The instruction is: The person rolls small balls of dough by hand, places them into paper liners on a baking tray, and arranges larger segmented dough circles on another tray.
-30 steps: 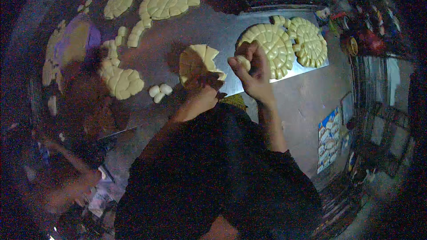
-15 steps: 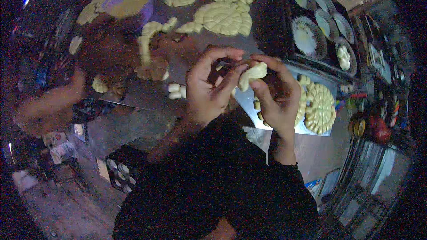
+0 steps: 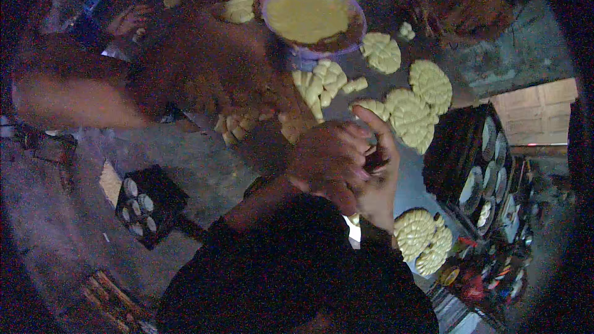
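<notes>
In front of my chest my left hand [image 3: 329,153] lies against my right hand [image 3: 382,176]. The fingers of the left are curled over the right palm, and one digit of my right hand points up beside them. Whatever is between the palms is hidden. Just beyond them lie several pale dough pieces [image 3: 330,75] on the table. Flat, round cakes of scored dough [image 3: 410,117] sit farther off, to the right. Nearer on the right, more segmented dough rounds [image 3: 414,233] rest by my right wrist.
A purple-rimmed basin [image 3: 361,31] with yellowish contents stands at the far side. Another person's forearm [image 3: 80,99] reaches in from the left. At right is a dark tray holding paper-lined round moulds [image 3: 472,187]; a smaller dark tray [image 3: 167,195] sits low at left.
My view has swung left, shifting the table's contents rightward. My hands, apart with a pale dough piece held at the fingertips, have come together, and the dough is out of sight.
</notes>
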`<state>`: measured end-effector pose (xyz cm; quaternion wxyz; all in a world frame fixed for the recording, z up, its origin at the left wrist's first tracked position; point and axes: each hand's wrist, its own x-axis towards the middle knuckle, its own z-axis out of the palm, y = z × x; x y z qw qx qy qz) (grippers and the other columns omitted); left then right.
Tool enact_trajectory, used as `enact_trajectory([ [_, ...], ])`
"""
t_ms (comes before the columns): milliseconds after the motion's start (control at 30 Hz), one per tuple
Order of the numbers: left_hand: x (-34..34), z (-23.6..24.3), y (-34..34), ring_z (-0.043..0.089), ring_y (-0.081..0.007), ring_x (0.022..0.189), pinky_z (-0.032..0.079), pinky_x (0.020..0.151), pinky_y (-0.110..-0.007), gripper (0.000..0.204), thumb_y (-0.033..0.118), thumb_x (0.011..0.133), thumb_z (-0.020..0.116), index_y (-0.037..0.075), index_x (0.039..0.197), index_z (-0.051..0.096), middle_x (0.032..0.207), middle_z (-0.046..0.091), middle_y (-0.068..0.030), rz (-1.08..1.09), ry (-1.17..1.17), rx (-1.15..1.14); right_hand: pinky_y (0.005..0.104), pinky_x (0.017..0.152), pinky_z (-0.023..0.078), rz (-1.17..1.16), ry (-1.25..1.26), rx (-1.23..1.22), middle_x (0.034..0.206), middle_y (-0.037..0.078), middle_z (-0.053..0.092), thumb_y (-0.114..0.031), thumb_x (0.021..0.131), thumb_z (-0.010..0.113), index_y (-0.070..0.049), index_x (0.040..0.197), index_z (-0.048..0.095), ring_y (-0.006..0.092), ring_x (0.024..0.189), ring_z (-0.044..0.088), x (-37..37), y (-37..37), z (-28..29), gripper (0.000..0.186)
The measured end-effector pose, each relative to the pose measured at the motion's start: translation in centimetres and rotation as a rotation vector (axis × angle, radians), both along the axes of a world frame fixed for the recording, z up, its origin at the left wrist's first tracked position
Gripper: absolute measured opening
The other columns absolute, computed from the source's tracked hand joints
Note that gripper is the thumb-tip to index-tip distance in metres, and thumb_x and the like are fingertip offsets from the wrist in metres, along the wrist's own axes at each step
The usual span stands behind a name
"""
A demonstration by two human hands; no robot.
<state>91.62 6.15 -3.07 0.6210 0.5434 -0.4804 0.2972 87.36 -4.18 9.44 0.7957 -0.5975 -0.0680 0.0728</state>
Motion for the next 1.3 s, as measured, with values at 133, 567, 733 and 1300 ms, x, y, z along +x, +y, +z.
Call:
enact_trajectory([
  [133,5.0,-2.9,2.7,0.062,-0.0291,0.103,0.050,0.091,-0.044,0.071,0.045,0.071,0.083,0.003,0.123,0.058,0.119,0.060,-0.0179,-0.184,0.159,-0.439,0.0302,0.092,0.046,0.162,-0.021,-0.134,0.102,0.004,0.063,-0.008,0.088,0.070,-0.005,0.142,0.042,0.0134,0.098,0.058,4.5,4.7,-0.3,0.061],
  [567,4.0,-4.0,9.1,0.058,-0.0260,0.111,0.048,0.095,-0.040,0.055,0.033,0.083,0.071,0.001,0.125,0.056,0.123,0.058,-0.0159,-0.118,1.466,-0.857,0.0415,0.088,0.049,0.564,-0.920,-1.635,0.104,0.022,0.065,-0.019,0.100,0.049,-0.003,0.118,0.063,0.0367,0.094,0.063,28.3,1.3,-16.4,0.028],
  [733,4.9,-2.9,9.4,0.056,-0.0253,0.115,0.047,0.098,-0.039,0.049,0.028,0.088,0.066,0.001,0.126,0.055,0.125,0.058,-0.0150,-0.118,1.479,-0.930,0.0397,0.092,0.049,0.296,-0.378,-1.263,0.118,0.017,0.062,-0.020,0.101,0.048,-0.003,0.121,0.060,0.0300,0.110,0.060,23.5,6.3,-8.9,0.029],
  [1300,-4.6,5.2,3.0,0.049,-0.0238,0.128,0.041,0.107,-0.037,0.036,0.008,0.096,0.056,-0.003,0.130,0.051,0.134,0.053,-0.0136,-0.535,1.107,-0.738,0.0369,0.097,0.050,0.073,-0.298,-0.562,0.129,0.019,0.057,0.000,0.082,0.073,0.001,0.119,0.065,0.0280,0.117,0.059,2.2,-3.1,0.4,0.038],
])
